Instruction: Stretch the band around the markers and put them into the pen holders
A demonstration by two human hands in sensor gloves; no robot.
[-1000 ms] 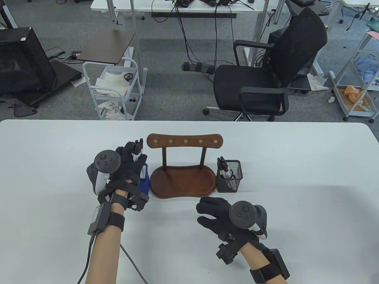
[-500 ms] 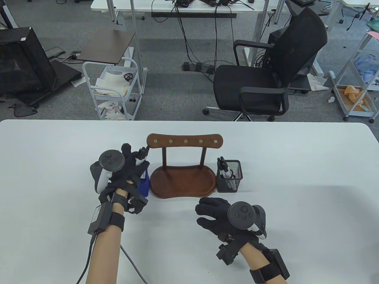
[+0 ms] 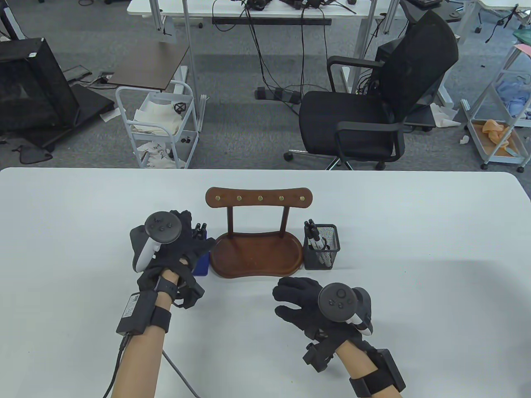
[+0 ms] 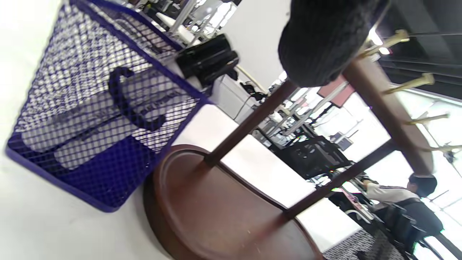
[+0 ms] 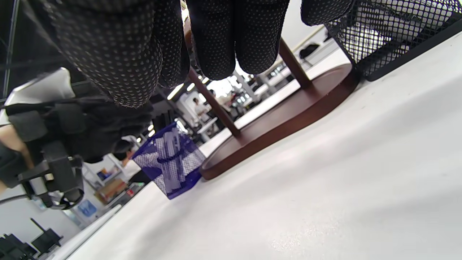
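Left hand [image 3: 182, 244] hovers above the blue mesh holder [image 4: 90, 108], fingers loose, gripping nothing; banded markers [image 4: 97, 122] stand inside. Right hand [image 3: 305, 300] rests flat and relaxed on the table [image 3: 415, 232]. Black mesh holder [image 3: 321, 248] holds more markers beside a wooden stand [image 3: 257, 253].

Wooden hook stand [image 3: 256, 236], dark brown, sitting at the middle of the frame on the white table [image 3: 415, 232]: kidney-shaped tray base, two posts, a top rail carrying five brass pegs. Black mesh office chair [image 3: 373, 103] standing on grey carpet at upper right. White wire cart [image 3: 155, 124] holding crumpled papers, standing at upper left, beside a small dark-topped side table [image 3: 145, 66]. Black monitor [image 3: 29, 87] leaning at the far left edge. Cables hanging below a white desk [image 3: 257, 8] along the top edge. A second white cart [image 3: 498, 128] showing at the right edge.
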